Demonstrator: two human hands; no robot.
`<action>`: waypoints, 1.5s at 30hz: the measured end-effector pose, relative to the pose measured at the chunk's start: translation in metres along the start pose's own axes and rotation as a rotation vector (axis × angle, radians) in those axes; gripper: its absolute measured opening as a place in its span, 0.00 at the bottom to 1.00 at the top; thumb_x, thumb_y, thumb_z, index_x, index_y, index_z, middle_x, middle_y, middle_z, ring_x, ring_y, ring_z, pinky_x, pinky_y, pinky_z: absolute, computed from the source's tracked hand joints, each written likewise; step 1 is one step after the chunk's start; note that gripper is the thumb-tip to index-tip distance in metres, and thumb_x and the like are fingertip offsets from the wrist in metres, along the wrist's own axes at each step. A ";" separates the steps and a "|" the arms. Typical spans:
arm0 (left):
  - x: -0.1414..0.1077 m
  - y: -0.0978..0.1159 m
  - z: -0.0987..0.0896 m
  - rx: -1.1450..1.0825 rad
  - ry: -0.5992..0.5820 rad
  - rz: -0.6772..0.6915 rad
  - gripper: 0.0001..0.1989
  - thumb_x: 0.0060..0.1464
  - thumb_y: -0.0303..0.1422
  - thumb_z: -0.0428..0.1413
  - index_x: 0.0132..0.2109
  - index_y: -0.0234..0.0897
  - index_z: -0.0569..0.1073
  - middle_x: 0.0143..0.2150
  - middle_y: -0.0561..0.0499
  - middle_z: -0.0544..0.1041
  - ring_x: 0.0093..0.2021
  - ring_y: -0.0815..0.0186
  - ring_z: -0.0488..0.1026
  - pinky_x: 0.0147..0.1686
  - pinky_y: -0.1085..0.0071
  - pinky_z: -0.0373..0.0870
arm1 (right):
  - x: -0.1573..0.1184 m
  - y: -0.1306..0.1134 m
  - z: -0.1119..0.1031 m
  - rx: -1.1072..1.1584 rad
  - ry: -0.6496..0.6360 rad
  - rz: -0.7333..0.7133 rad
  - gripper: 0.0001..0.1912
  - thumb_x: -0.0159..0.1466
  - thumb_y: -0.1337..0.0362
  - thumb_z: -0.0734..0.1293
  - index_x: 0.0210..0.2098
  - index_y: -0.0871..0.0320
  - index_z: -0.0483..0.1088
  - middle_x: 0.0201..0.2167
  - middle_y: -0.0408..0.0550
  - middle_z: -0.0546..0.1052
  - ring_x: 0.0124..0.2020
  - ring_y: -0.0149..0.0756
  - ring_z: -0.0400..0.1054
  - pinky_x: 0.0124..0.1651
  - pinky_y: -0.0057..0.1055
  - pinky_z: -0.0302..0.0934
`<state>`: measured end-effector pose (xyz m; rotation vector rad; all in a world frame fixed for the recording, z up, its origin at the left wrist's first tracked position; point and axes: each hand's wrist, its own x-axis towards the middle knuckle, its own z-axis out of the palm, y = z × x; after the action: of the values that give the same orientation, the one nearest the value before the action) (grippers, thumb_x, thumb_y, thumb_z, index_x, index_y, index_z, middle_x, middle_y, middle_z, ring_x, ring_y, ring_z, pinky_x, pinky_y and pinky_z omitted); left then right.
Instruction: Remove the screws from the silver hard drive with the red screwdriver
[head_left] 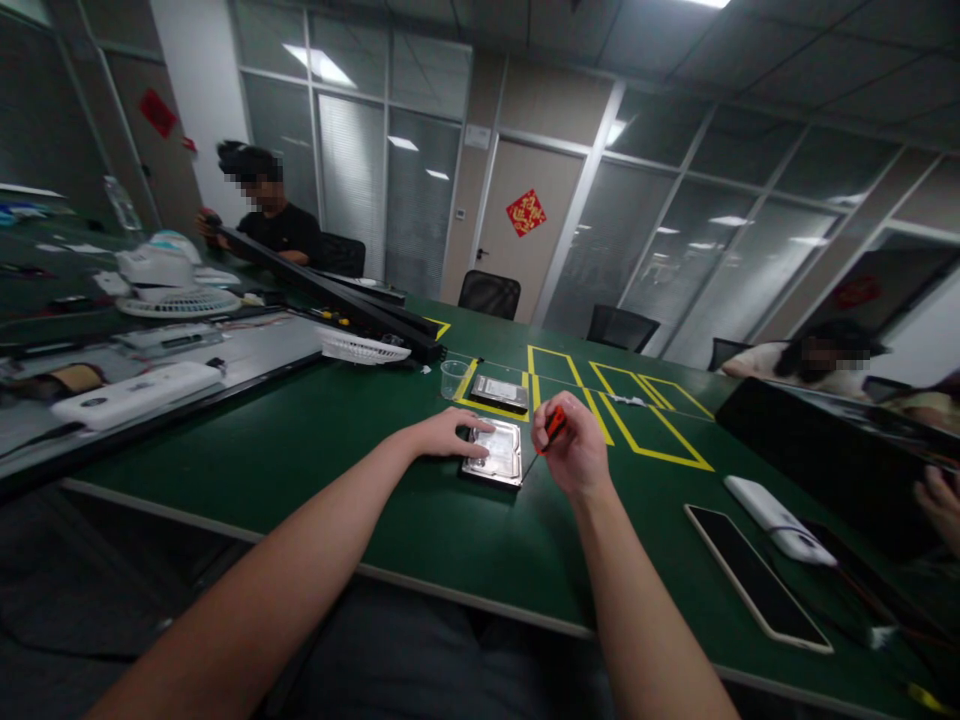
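A silver hard drive (504,462) lies on the green table before me, its metal cover facing up. My left hand (448,434) holds it from the left, with thumb and fingers across the cover. In my right hand (576,445) is a screwdriver (556,424) with an orange and black handle, the fingers closed around it. Its thin shaft slants down to the drive's near right corner; whether the tip sits in a screw is too small to tell. Just behind lies a second hard drive (498,393), label up, inside a yellow taped frame.
A clear plastic cup (453,380) stands left of the second drive. Yellow tape rectangles (660,458) mark the table. To the right are a phone (757,578) and a white power strip (780,520); to the left, a panel with another white strip (139,393). Co-workers sit at both sides.
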<state>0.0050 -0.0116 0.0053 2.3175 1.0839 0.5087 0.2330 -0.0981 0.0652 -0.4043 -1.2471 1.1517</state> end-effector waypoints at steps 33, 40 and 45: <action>0.001 -0.001 0.001 0.000 0.016 0.020 0.36 0.50 0.57 0.63 0.64 0.53 0.72 0.69 0.47 0.64 0.69 0.48 0.58 0.67 0.57 0.52 | 0.001 -0.003 0.001 0.031 -0.054 0.073 0.15 0.67 0.56 0.61 0.28 0.57 0.69 0.24 0.44 0.72 0.14 0.24 0.52 0.19 0.25 0.44; 0.001 0.001 0.000 0.009 0.013 0.007 0.37 0.50 0.58 0.63 0.64 0.53 0.72 0.70 0.47 0.63 0.69 0.47 0.58 0.67 0.56 0.52 | -0.002 -0.002 0.002 0.008 -0.041 0.032 0.11 0.65 0.59 0.65 0.28 0.57 0.67 0.26 0.43 0.72 0.18 0.27 0.60 0.22 0.26 0.52; 0.001 0.002 0.001 0.016 0.017 0.014 0.36 0.50 0.57 0.64 0.64 0.53 0.72 0.69 0.47 0.64 0.68 0.47 0.59 0.67 0.57 0.52 | -0.002 -0.004 0.003 0.014 -0.047 0.071 0.10 0.64 0.58 0.66 0.29 0.55 0.64 0.25 0.42 0.73 0.15 0.24 0.54 0.19 0.24 0.46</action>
<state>0.0070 -0.0122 0.0062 2.3404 1.0835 0.5275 0.2321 -0.1026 0.0682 -0.4160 -1.2732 1.2361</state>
